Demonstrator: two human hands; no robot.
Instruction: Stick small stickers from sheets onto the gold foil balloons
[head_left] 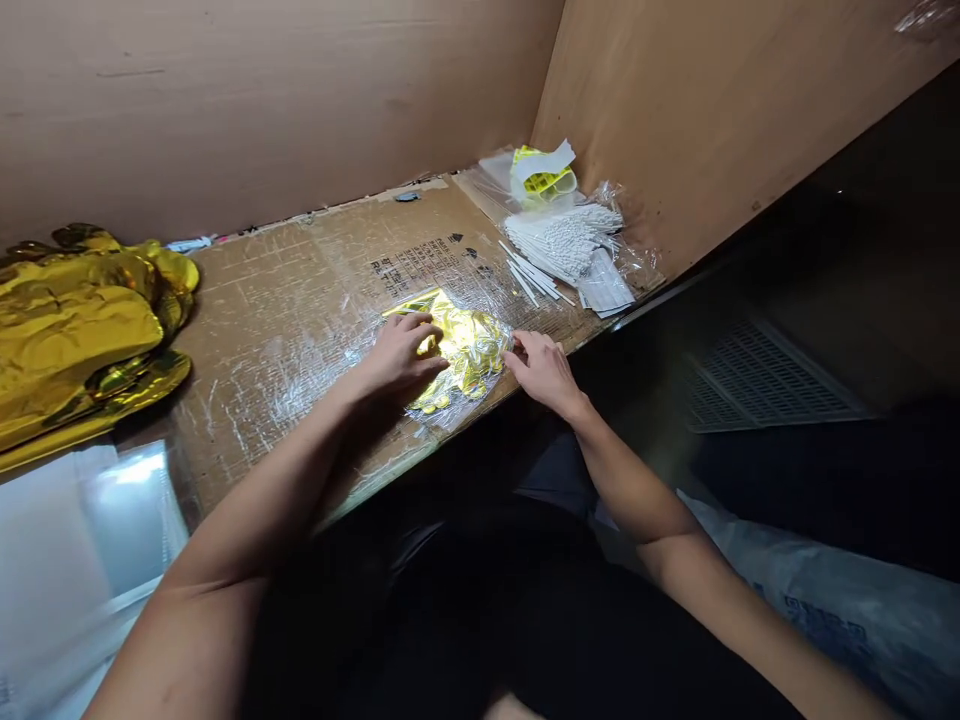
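Note:
A clear plastic bag point(472, 350) full of shiny gold foil pieces lies near the front edge of the cardboard-covered bench. My left hand point(405, 352) rests at its left side, fingers curved and a gap between thumb and fingertips. At the bag's right edge, my right hand point(546, 370) has thumb and fingers closed on the plastic. Glare on the foil hides the shape of the separate pieces.
Large folded gold foil sheets point(82, 330) lie on the left, with clear plastic sleeves point(127, 510) below them. At the back right are a pile of white sticks point(562, 240) and a yellow-and-white roll point(544, 175). Wooden panels point(300, 100) stand behind and to the right.

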